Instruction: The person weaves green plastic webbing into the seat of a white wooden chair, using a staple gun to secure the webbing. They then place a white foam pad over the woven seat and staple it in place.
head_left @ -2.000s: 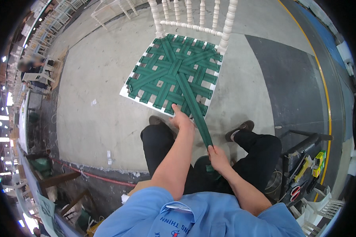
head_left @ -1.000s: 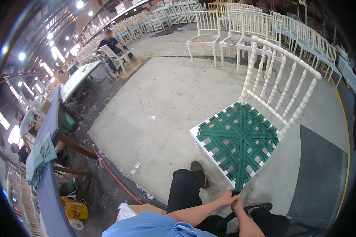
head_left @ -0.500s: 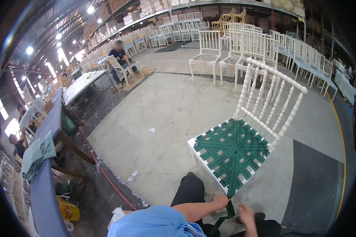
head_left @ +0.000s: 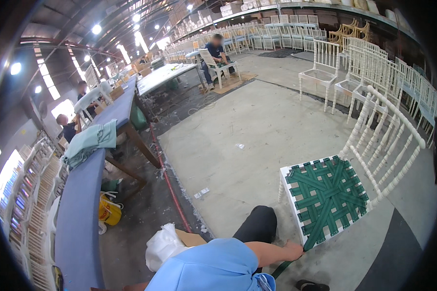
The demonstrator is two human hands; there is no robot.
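Note:
A white chair (head_left: pixel 287 194) with a turned-spindle back stands at the right, its seat woven with green webbing (head_left: pixel 331 191). A green webbing strap (head_left: pixel 320 232) runs diagonally across the weave to the near corner of the seat frame. There my left hand (head_left: pixel 292 250) is closed on the strap, right beside the frame. The strap's loose end (head_left: pixel 281 267) trails down below the hand. My right hand is out of view.
A long blue-topped bench (head_left: pixel 77 228) runs along the left, with folded pale green cloth (head_left: pixel 90 143) on it. A yellow bucket (head_left: pixel 109 209) and a white bag (head_left: pixel 164 246) stand nearby. Other white chairs (head_left: pixel 320 72) line the right and back. A seated person (head_left: pixel 217 54) works farther off.
The view has swung left, so the chair appears farther right. My right hand, seen earlier near the loose strap, has left the view. My left hand stays on the strap at the seat corner.

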